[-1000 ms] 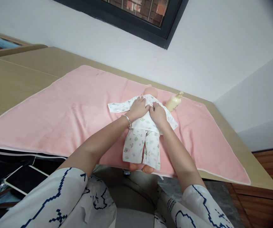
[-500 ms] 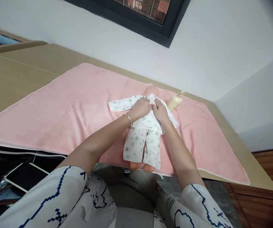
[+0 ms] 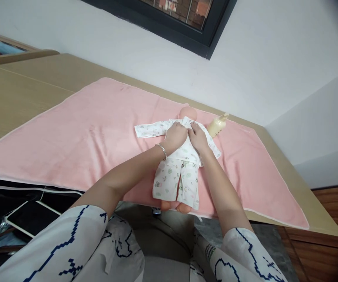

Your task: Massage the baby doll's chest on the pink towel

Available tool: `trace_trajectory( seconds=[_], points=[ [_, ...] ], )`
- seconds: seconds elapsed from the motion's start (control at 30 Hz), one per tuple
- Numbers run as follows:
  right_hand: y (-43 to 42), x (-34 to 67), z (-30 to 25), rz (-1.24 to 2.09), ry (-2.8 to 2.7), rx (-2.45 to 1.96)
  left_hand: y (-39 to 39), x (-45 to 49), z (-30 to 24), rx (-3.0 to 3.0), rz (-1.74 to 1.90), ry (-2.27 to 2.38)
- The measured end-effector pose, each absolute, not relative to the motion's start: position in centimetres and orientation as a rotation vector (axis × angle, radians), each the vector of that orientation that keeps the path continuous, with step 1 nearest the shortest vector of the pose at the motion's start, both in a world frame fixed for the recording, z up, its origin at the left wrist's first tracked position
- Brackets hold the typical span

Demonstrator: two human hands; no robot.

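Note:
A baby doll (image 3: 188, 112) lies on its back on a pink blanket (image 3: 69, 129), its head toward the wall and its feet at the near edge. It wears a white patterned shirt (image 3: 186, 152) and matching trousers (image 3: 167, 182). On the doll's chest, my left hand (image 3: 177, 137) is closed with curled fingers at the shirt front. Right beside it, my right hand (image 3: 197, 138) grips the other side of the shirt front, thumb toward the middle. My fingers hide the fastening between them. One sleeve stretches out flat to the left.
A pale yellow pump bottle (image 3: 217, 126) lies tilted on the blanket, right of the doll. The wooden table (image 3: 30, 84) runs along a white wall under a dark window frame (image 3: 210, 39). At lower left are black-topped surfaces (image 3: 33, 217).
My left hand has shifted slightly down and right, and its fingers have curled in more at the shirt front. The right hand, doll and bottle look the same.

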State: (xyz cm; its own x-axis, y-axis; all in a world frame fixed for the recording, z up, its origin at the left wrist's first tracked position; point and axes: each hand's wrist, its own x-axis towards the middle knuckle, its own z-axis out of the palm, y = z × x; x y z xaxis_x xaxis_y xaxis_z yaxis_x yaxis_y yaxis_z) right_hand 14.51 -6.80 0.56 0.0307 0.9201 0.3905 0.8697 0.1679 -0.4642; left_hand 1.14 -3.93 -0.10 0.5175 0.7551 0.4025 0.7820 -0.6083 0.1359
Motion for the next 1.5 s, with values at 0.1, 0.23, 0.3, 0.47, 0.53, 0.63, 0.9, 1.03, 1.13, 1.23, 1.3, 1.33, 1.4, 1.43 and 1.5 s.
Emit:
trace_trajectory(
  seconds=[0.1,0.23,0.3,0.47,0.53,0.63,0.9,1.03,1.13,1.23,1.3,1.33,1.4,1.43,1.5],
  points=[
    [-6.3,15.1,0.1,0.112,-1.797,-1.665,-3.9,1.2,-0.4,-2.684,-0.71,-1.323],
    [-6.9,14.3,0.2,0.067,-1.772,-1.774,-2.1,0.3,-0.9,-2.771,-0.845,-1.372],
    [-7.5,13.6,0.6,0.046,-1.738,-1.845,-1.3,-0.3,-1.0,-2.886,-0.836,-1.397],
    [-8.9,12.2,1.7,-0.018,-1.711,-1.952,-0.5,-0.6,-1.3,-2.977,-0.833,-1.408],
    [-9.2,12.0,1.9,-0.045,-1.73,-1.972,-0.6,-0.5,-1.6,-2.951,-0.875,-1.402],
    [-8.7,12.4,1.9,-0.057,-1.779,-1.939,-0.7,-0.3,-2.0,-2.925,-0.903,-1.42],
    [-6.4,14.6,-0.3,0.103,-1.78,-1.752,-1.0,-0.2,-1.9,-2.887,-0.92,-1.476],
    [-6.3,14.6,-0.9,0.116,-1.766,-1.739,-1.0,-0.1,-2.0,-2.877,-0.923,-1.484],
    [-6.3,14.7,-1.0,0.113,-1.758,-1.735,-0.9,-0.1,-2.2,-2.877,-0.923,-1.481],
    [-6.2,14.8,-1.2,0.107,-1.76,-1.732,-0.8,-0.1,-2.3,-2.881,-0.936,-1.483],
    [-6.2,14.8,-1.2,0.099,-1.765,-1.73,-0.9,-0.1,-2.3,-2.881,-0.952,-1.478],
    [-6.2,14.8,-1.2,0.095,-1.765,-1.729,-0.9,-0.1,-2.3,-2.881,-0.959,-1.473],
    [-6.2,14.8,-1.3,0.091,-1.76,-1.725,-0.9,-0.1,-2.3,-2.878,-0.967,-1.466],
    [-6.2,14.8,-1.3,0.091,-1.756,-1.722,-0.9,-0.1,-2.3,-2.874,-0.97,-1.463],
    [-6.2,14.8,-1.3,0.091,-1.753,-1.714,-0.9,-0.1,-2.3,-2.862,-0.982,-1.461]
  ],
)
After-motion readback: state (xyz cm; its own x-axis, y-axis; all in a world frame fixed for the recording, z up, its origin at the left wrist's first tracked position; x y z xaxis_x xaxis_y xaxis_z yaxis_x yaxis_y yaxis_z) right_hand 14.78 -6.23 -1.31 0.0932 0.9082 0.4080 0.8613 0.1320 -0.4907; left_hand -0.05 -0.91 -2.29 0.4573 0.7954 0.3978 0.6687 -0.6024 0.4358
